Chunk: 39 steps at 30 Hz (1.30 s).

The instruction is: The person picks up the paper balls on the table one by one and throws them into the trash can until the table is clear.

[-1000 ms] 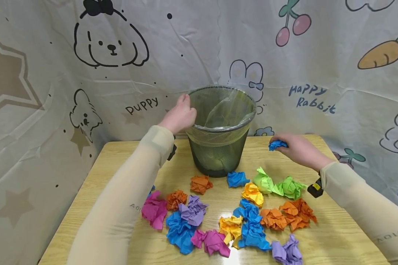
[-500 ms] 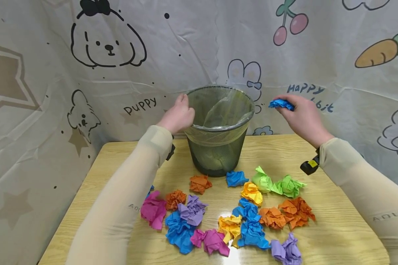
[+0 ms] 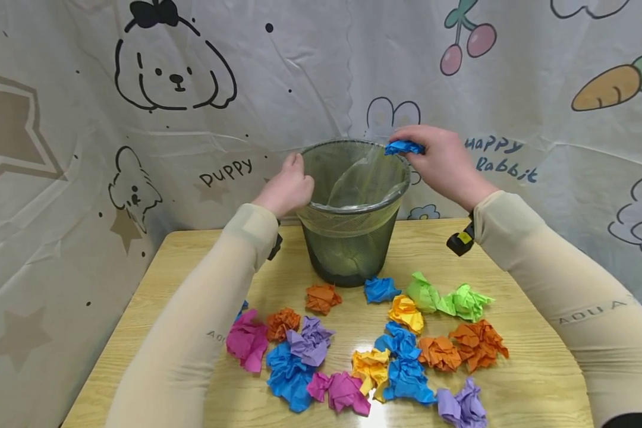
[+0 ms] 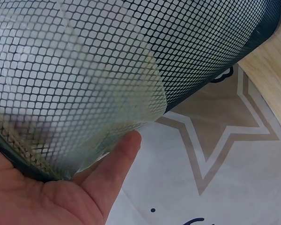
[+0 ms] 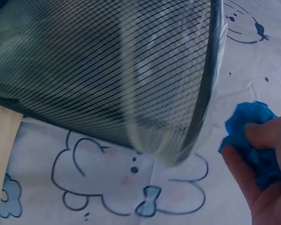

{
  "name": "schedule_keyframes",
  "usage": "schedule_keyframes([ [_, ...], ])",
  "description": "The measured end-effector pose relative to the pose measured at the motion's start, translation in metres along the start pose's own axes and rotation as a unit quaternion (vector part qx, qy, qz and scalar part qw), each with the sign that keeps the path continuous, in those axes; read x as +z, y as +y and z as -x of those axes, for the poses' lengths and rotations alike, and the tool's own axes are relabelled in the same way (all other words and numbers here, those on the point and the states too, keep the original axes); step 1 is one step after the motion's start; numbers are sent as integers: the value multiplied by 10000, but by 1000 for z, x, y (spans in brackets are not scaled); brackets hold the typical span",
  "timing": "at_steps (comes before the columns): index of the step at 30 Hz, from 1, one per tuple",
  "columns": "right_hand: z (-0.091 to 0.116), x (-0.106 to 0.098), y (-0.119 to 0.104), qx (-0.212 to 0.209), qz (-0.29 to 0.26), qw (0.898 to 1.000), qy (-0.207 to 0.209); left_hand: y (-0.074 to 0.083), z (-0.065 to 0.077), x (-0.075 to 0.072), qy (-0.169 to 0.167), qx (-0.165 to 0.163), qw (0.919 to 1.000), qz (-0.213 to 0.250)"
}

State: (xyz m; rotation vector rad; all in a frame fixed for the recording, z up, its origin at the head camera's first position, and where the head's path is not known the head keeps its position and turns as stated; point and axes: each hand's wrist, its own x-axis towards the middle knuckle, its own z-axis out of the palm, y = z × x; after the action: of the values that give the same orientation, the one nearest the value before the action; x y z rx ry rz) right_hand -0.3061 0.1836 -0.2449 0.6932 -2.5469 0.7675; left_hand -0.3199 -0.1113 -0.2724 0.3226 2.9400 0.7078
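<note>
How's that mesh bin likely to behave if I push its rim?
The mesh bin is probably light for its size, given its open walls. It may tip, since its base looks narrower than its rim. The translucent liner would likely flop, being thin, creased film.

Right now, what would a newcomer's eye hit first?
Probably the mesh bin, far back on the table, its rim gripped by the left hand. Then the crumpled blue paper in the right hand, near the rim's right side. In front, colorful paper balls lie scattered across the table.
</note>
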Motion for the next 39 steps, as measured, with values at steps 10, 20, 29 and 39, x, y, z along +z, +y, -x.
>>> schedule_keyframes([
  [10,-33,18,-21,-182,239,9917,-1249,-1,-2,0,2,13,10000,19],
  [20,-41,32,-27,-374,538,9750,-2124,1,-3,-2,-47,-10,10000,19],
  [29,-39,40,-30,-372,773,9655,-2460,1,0,-2,-103,-45,9999,101],
  [39,-38,44,-30,-208,755,9618,-2623,2,3,-2,-126,-58,9999,97],
])
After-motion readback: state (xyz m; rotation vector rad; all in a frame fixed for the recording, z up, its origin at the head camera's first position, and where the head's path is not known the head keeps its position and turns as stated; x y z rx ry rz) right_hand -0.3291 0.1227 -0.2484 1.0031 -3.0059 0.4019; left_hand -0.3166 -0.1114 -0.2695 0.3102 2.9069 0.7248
